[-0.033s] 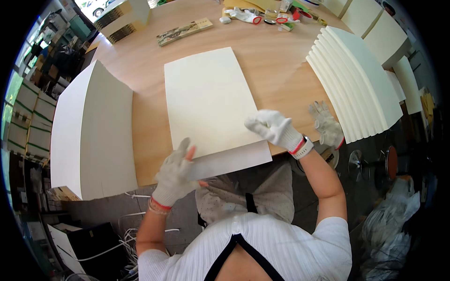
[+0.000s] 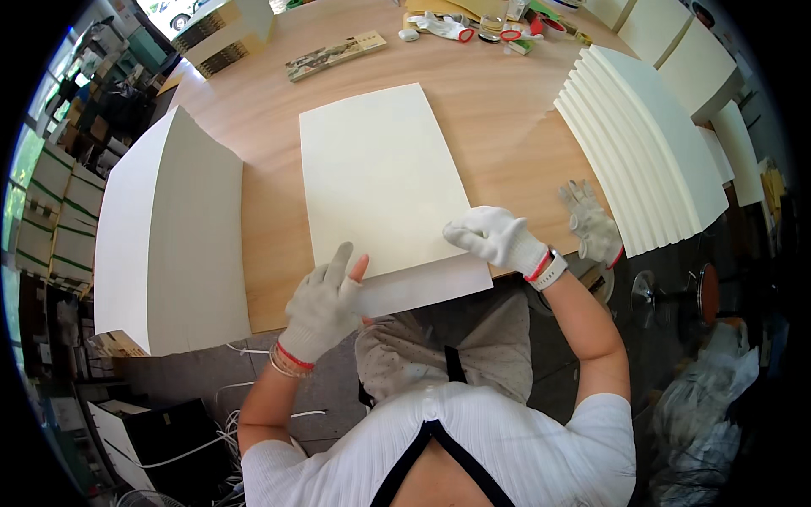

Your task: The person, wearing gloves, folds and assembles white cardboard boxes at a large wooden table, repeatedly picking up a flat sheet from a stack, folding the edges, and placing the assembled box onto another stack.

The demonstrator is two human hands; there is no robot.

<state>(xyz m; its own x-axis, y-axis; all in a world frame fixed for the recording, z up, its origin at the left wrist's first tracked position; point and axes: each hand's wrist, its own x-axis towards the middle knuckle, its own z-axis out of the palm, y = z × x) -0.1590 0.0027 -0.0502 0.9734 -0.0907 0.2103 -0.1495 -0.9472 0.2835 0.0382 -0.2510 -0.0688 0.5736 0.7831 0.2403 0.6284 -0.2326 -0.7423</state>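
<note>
A large cream-white sheet or board point(image 2: 384, 177) lies on the table in front of me, its near part reaching the table edge. Along that edge a narrower greyish-white flap point(image 2: 431, 286) juts out over my lap. My left hand point(image 2: 323, 308), in a pale knit glove with bare thumb tip, is at the near left corner, forefinger and thumb stretched apart. At the near right corner rests my right hand point(image 2: 494, 237), in a white glove, its fingers curled and pressed together; whatever they may hold is hidden.
A tall white stack point(image 2: 198, 245) stands at left, a fanned stack of cream-white folded pieces point(image 2: 646, 148) at right. Beside the latter lies a loose glove point(image 2: 591, 224). Farther back are a flat printed strip point(image 2: 336, 56), another glove point(image 2: 441, 27) and a red tape roll point(image 2: 551, 27).
My left hand has shifted slightly up and to the right and turned a little, its forefinger now plainer. My right hand keeps its curled shape at the sheet's corner.
</note>
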